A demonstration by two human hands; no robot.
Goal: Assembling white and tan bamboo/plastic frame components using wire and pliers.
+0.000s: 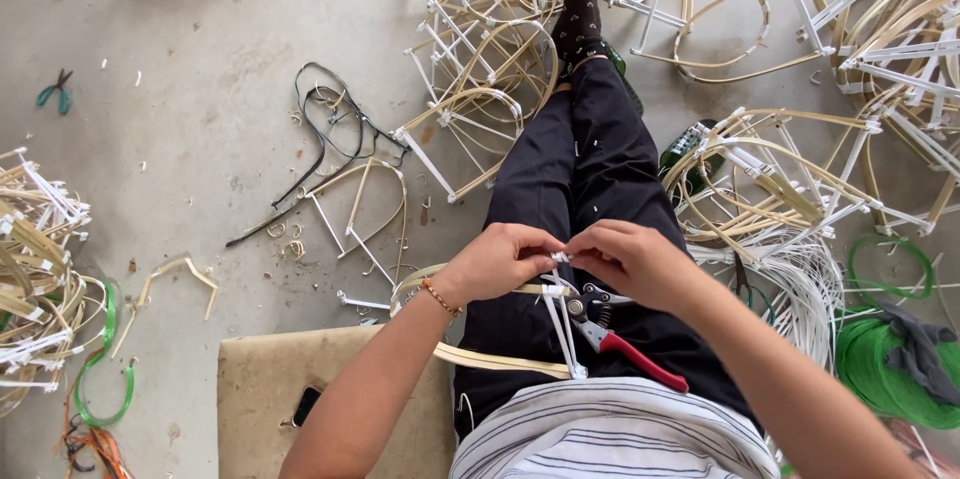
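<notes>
A white binding strip (560,258) is seen pinched between the fingertips of the left hand (497,261) and the right hand (628,259), both sets of fingers pressed together on it at the frame's centre, above the lap. The strip is wound at a joint of a bamboo-strip frame (500,362), which lies across the thighs toward 6 o'clock. Red-handled pruning shears (612,332) are observed resting on the lap just beside the right hand, at 5 o'clock of it, untouched. A beaded bracelet (440,297) is worn on the left wrist.

Finished frames (480,49) are heaped at 12 o'clock, crowding the outstretched leg (585,119). A bundle of white strips (790,284) lies at 3 o'clock, a green coil (885,364) at 4 o'clock. Black cord (325,129) is noted at 10 o'clock, green-handled scissors (55,94) further out. A phone (305,406) rests on a tan cushion (270,379) at 7 o'clock.
</notes>
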